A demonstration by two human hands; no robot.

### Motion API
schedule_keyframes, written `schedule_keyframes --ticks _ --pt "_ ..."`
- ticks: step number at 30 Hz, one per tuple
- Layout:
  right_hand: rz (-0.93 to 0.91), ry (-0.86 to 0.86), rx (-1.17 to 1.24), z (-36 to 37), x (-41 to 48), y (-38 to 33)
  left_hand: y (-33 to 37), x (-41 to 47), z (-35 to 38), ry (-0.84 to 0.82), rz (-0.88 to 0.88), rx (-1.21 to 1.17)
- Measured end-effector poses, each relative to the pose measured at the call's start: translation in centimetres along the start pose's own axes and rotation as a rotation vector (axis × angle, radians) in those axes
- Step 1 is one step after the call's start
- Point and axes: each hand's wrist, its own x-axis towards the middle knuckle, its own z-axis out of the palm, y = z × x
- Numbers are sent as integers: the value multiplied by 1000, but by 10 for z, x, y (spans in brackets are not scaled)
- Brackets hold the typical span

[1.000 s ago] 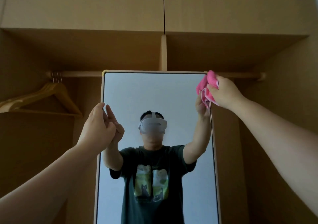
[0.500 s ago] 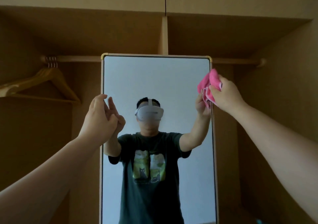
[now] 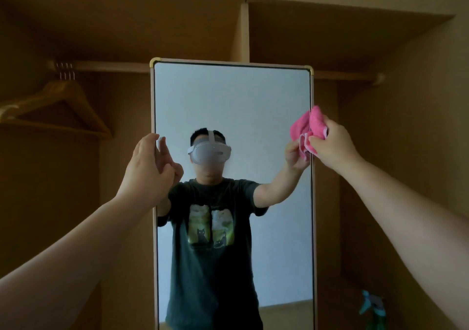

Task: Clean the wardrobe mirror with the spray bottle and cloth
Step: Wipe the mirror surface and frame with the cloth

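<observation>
The right hand (image 3: 332, 144) is gripping a crumpled pink cloth (image 3: 308, 126) against the tall framed mirror (image 3: 241, 101). The left hand (image 3: 146, 167) is just open, fingers loose, at its left edge.

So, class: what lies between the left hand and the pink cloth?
Only bare mirror glass, showing the person's reflection; head view.
</observation>
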Motion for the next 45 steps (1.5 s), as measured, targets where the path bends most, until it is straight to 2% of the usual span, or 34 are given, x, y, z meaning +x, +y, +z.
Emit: schedule_keyframes --ticks 11,20,28,39,45 --pt "134 -22 2 8 -29 1 -7 -22 -6 -92 5 -50" --pt "128 13 33 15 -49 8 -6 -39 -1 -72 -17 -32" --pt "103 -28 57 16 -68 20 4 -78 4 -69 -16 28" --pt "135 -50 68 25 -94 38 -12 -120 -1 -114 -143 142" --pt "124 -45 79 27 -104 44 -17 -136 3 -131 -223 89"
